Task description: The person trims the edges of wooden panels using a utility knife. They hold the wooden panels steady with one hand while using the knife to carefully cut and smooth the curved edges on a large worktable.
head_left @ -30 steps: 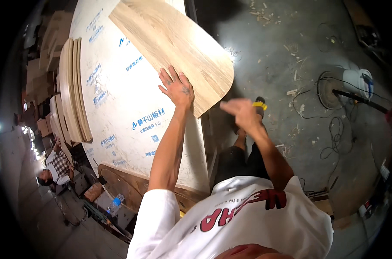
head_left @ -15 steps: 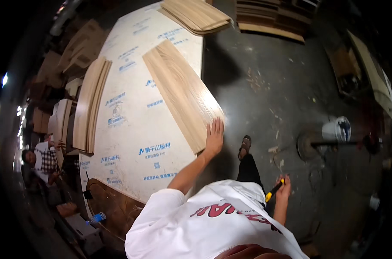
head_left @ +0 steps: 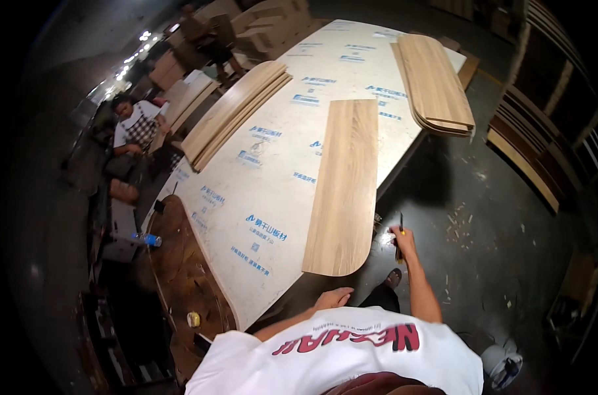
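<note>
A wood-grain board (head_left: 342, 191) with one rounded corner lies flat on the white printed sheet (head_left: 246, 191) covering the table. My left hand (head_left: 333, 299) is just off the board's near end, holding nothing, its fingers loosely extended. Beside the board's right edge, my right hand (head_left: 404, 241) is closed around a slim yellow-and-black handled tool (head_left: 399, 253). A thin dark end of the tool points up past my fingers; its exact kind is too small to make out.
Stacked wood-grain boards lie at the table's far right (head_left: 437, 85) and left edge (head_left: 236, 115). A brown curved panel (head_left: 187, 263) carries a small yellow round item (head_left: 193, 319). Past the left side sits a person (head_left: 138, 128). Wood scraps (head_left: 458, 224) litter the floor.
My left hand has come off the board and drawn back from its near end. My right hand has brought the tool up beside the board's right edge. The view has turned left.
</note>
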`<state>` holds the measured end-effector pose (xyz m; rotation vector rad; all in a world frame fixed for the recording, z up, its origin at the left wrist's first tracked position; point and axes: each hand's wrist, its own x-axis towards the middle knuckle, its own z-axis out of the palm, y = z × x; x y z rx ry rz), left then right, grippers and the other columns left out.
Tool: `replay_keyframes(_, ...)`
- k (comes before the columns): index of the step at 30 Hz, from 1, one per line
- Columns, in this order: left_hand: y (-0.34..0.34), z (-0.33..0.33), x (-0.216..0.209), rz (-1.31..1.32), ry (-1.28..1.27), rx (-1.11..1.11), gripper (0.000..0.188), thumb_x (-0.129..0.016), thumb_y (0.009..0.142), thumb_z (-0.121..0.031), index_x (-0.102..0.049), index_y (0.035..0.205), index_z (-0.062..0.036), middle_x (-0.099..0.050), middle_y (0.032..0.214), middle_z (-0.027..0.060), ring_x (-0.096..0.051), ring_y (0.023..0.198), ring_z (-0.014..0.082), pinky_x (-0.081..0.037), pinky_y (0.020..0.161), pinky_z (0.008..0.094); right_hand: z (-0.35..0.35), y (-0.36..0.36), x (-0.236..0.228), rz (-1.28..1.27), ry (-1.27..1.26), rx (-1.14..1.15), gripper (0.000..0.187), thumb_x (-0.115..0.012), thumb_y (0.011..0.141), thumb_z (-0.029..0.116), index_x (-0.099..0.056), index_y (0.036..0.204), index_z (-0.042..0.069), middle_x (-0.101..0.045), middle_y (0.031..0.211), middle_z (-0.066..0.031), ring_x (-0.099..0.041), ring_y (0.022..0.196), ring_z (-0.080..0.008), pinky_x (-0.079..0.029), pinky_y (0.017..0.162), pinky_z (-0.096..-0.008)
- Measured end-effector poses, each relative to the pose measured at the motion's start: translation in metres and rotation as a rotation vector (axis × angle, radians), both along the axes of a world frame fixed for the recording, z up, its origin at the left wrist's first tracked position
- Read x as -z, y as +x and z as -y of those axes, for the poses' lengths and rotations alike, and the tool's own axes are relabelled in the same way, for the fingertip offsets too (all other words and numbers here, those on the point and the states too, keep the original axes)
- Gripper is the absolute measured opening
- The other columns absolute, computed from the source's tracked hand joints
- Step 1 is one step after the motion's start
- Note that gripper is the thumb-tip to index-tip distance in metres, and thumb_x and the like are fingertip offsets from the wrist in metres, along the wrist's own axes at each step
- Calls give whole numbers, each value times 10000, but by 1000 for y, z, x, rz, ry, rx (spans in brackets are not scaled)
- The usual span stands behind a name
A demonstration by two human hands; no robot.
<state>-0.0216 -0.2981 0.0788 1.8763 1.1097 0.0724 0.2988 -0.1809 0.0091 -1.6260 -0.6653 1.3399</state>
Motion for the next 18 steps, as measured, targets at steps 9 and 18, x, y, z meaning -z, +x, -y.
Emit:
replay_keyframes(9,-11,28,28,1055,-853,-1225,537,-503,1035,-390,-395,1441,-55,-435,1491,156,-403,1396,304,-346,1139,523,-43,-52,5,152,-16,-396,395,-757,802,358,-713,875,-27,-712,781,-115,-664,701,-177,-541,679,-357)
replay_keyframes(18,-78,70,-39,1018,-386,-1535,434,-521,1036,-202,-378,1422,-66,-469,1436,178,-476,1318,364,-409,1089,568,-17,-111,-45,-344,-5,-152,301,-746,886,235,-597,1038,21,-614,702,-17,-594,546,-101,-455,485,-245)
